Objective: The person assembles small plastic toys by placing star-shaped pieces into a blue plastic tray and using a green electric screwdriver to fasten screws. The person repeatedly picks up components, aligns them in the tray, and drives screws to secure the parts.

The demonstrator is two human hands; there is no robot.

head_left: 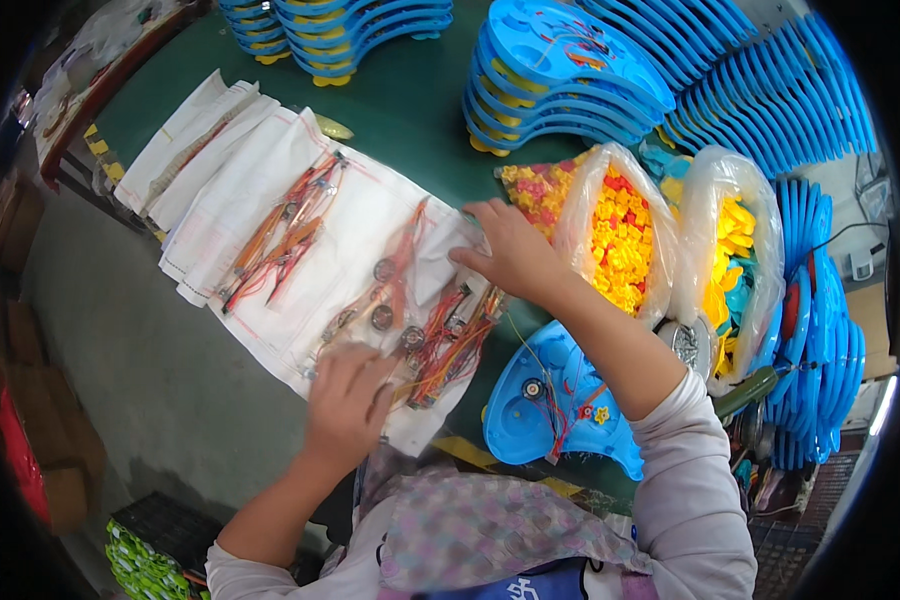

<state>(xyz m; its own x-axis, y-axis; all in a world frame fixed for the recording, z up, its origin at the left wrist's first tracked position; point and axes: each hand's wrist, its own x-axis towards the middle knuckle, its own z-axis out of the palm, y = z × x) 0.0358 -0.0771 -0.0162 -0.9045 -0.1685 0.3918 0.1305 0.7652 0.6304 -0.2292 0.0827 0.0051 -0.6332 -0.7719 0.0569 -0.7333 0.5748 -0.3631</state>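
A white woven sheet lies on the green table, with bundles of coloured wires carrying small electronic parts on it. My left hand is over the sheet's near edge, fingers apart and slightly blurred, beside a second bundle of red and yellow wires with small round speakers. At the sheet's right edge is my right hand, thumb and forefinger apart; whether it touches the sheet is hard to make out. Right of the wires sits a blue plastic shell with a speaker, wires and small star pieces in it.
Clear bags of yellow and red star pieces and yellow and teal parts stand to the right. Stacks of blue shells line the far side and right edge. More folded white sheets lie at the left, by the table's yellow-striped edge.
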